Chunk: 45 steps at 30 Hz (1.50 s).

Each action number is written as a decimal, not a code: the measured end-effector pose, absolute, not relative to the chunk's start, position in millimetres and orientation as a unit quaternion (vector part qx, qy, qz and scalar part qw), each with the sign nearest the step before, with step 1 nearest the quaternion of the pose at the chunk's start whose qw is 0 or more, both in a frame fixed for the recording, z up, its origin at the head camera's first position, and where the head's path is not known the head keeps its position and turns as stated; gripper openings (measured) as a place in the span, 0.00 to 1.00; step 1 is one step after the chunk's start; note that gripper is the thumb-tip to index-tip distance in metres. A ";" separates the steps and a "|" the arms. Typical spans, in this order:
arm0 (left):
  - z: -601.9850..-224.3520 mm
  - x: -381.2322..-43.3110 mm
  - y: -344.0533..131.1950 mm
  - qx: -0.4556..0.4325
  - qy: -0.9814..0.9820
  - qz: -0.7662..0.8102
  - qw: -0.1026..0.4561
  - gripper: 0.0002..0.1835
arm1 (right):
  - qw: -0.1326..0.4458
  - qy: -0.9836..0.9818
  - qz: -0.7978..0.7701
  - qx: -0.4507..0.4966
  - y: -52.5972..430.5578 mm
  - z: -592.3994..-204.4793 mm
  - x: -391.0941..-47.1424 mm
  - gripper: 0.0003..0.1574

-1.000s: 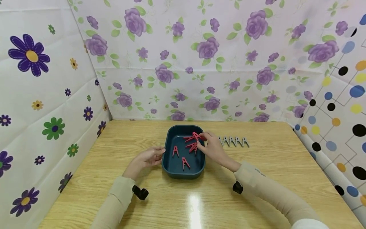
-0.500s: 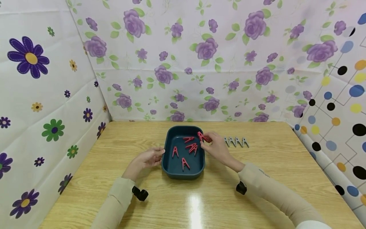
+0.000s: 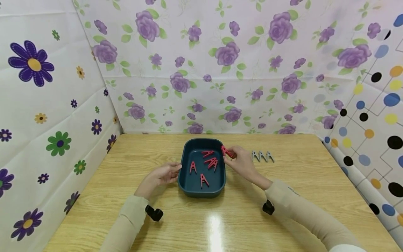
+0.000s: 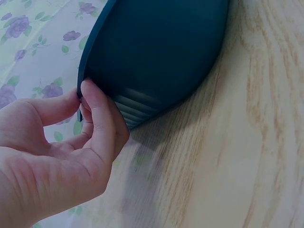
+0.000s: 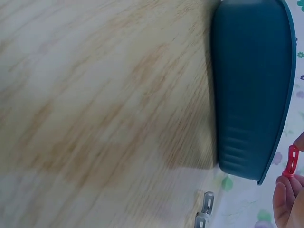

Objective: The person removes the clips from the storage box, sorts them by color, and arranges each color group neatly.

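Note:
A dark teal tray stands on the wooden table with several red clothespins lying inside it. My left hand grips the tray's left rim; in the left wrist view the thumb and fingers of this hand pinch the rim from both sides. At the tray's right rim, my right hand pinches one red clothespin between thumb and fingers, its tip overlapping the rim. The right wrist view shows that red clothespin at the fingertips, beside the tray's outer wall.
To the right of my right hand, 3 grey clothespins show in a row on the table. Floral cloth hangs behind the table, with patterned cloths on both sides.
My right hand has drawn back to the right with the red clothespin, from above the tray to its right rim. It now covers more of the grey row. The left hand stays put.

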<state>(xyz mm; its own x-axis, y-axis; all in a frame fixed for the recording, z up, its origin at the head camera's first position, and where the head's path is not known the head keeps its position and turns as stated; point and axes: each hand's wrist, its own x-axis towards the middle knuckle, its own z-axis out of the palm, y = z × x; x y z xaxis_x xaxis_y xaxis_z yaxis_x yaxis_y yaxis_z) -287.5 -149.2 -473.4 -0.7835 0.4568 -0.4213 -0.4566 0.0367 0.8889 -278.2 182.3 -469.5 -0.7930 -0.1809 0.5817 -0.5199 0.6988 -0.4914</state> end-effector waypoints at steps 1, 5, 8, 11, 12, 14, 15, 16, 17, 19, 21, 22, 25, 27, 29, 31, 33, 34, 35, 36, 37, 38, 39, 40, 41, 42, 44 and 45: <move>-473.4 -287.6 -149.3 0.000 0.640 0.694 0.329 0.19 | 0.253 -0.885 0.335 0.199 183.2 -470.1 -278.1 0.13; -473.3 -287.3 -149.5 -0.003 0.641 0.693 0.329 0.20 | 0.246 -0.886 0.340 0.198 186.4 -471.4 -277.2 0.13; -473.2 -286.7 -149.3 -0.004 0.641 0.694 0.329 0.20 | 0.245 -0.887 0.337 0.197 188.4 -471.8 -276.5 0.13; -473.2 -286.3 -149.2 -0.003 0.639 0.695 0.329 0.20 | 0.244 -0.887 0.338 0.197 189.9 -471.7 -275.7 0.13; -473.3 -286.3 -149.3 -0.002 0.639 0.696 0.329 0.20 | 0.243 -0.888 0.338 0.197 190.4 -471.8 -275.4 0.13; -473.1 -286.1 -149.4 -0.001 0.638 0.697 0.328 0.19 | 0.240 -0.889 0.339 0.196 191.3 -471.5 -274.8 0.13; -473.2 -286.1 -149.7 0.000 0.638 0.696 0.328 0.19 | 0.238 -0.890 0.337 0.195 191.8 -471.4 -274.5 0.13; -473.2 -286.1 -149.9 0.000 0.638 0.696 0.328 0.18 | 0.235 -0.891 0.336 0.194 192.2 -471.2 -274.2 0.13; -473.1 -286.1 -150.1 -0.001 0.638 0.697 0.328 0.18 | 0.233 -0.893 0.335 0.192 192.9 -471.3 -274.2 0.13; -473.1 -286.1 -150.4 -0.002 0.638 0.697 0.328 0.17 | 0.231 -0.897 0.329 0.187 194.3 -471.5 -274.2 0.13; -473.1 -286.2 -150.8 -0.001 0.639 0.696 0.327 0.18 | 0.231 -0.900 0.322 0.181 196.2 -472.2 -274.4 0.13; -472.9 -286.2 -150.7 -0.002 0.639 0.696 0.327 0.18 | 0.233 -0.902 0.317 0.179 197.3 -472.6 -274.6 0.13; -472.4 -285.9 -150.9 0.000 0.640 0.695 0.328 0.20 | 0.236 -0.905 0.310 0.170 199.6 -472.9 -274.4 0.13; -471.9 -285.8 -151.1 0.000 0.641 0.694 0.329 0.21 | 0.235 -0.907 0.306 0.165 201.0 -473.1 -273.7 0.14; -471.5 -285.7 -151.1 0.000 0.641 0.693 0.330 0.22 | 0.228 -0.911 0.307 0.155 202.0 -472.2 -272.8 0.15; -471.2 -285.9 -150.9 -0.002 0.640 0.694 0.330 0.22 | 0.223 -0.915 0.304 0.145 203.5 -471.8 -272.2 0.16; -471.3 -286.3 -150.6 -0.003 0.640 0.694 0.330 0.21 | 0.216 -0.919 0.300 0.133 205.0 -471.0 -271.3 0.16; -471.4 -286.5 -150.6 -0.004 0.640 0.694 0.329 0.21 | 0.211 -0.923 0.297 0.126 206.0 -470.8 -271.1 0.16; -471.5 -286.8 -150.3 -0.005 0.640 0.694 0.329 0.20 | 0.206 -0.925 0.295 0.121 207.0 -470.9 -270.7 0.16; -471.6 -286.9 -150.0 -0.006 0.640 0.695 0.329 0.20 | 0.202 -0.928 0.291 0.117 208.0 -471.3 -270.4 0.16; -471.8 -287.1 -149.9 -0.005 0.641 0.694 0.329 0.19 | 0.198 -0.930 0.287 0.114 209.0 -471.7 -270.0 0.16; -471.9 -287.1 -149.7 -0.004 0.642 0.693 0.328 0.18 | 0.195 -0.933 0.283 0.110 209.8 -472.1 -269.6 0.16; -472.0 -287.1 -149.6 -0.004 0.642 0.693 0.328 0.17 | 0.190 -0.935 0.281 0.105 210.6 -472.8 -269.4 0.16; -472.0 -287.1 -149.5 -0.004 0.642 0.693 0.329 0.17 | 0.186 -0.936 0.280 0.102 211.3 -473.4 -269.1 0.16; -472.1 -287.1 -149.4 -0.003 0.643 0.692 0.329 0.16 | 0.182 -0.938 0.278 0.101 212.1 -473.9 -268.9 0.16; -472.1 -287.0 -149.4 -0.002 0.644 0.691 0.328 0.16 | 0.176 -0.939 0.278 0.099 212.5 -474.3 -268.5 0.16; -472.0 -287.0 -149.3 -0.002 0.644 0.691 0.329 0.17 | 0.162 -0.942 0.279 0.095 213.0 -474.9 -268.1 0.16; -471.9 -287.1 -149.2 -0.003 0.644 0.691 0.329 0.17 | 0.155 -0.943 0.279 0.094 213.1 -475.3 -267.9 0.16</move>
<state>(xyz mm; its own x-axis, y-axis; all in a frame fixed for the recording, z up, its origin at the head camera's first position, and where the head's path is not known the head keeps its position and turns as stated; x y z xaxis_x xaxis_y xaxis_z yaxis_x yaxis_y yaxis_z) -287.1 -149.2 -471.9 -0.7841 0.4506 -0.4268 -0.4575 0.0452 0.8881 -267.9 213.1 -475.3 -0.9341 -0.0916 0.3450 -0.2647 0.8261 -0.4974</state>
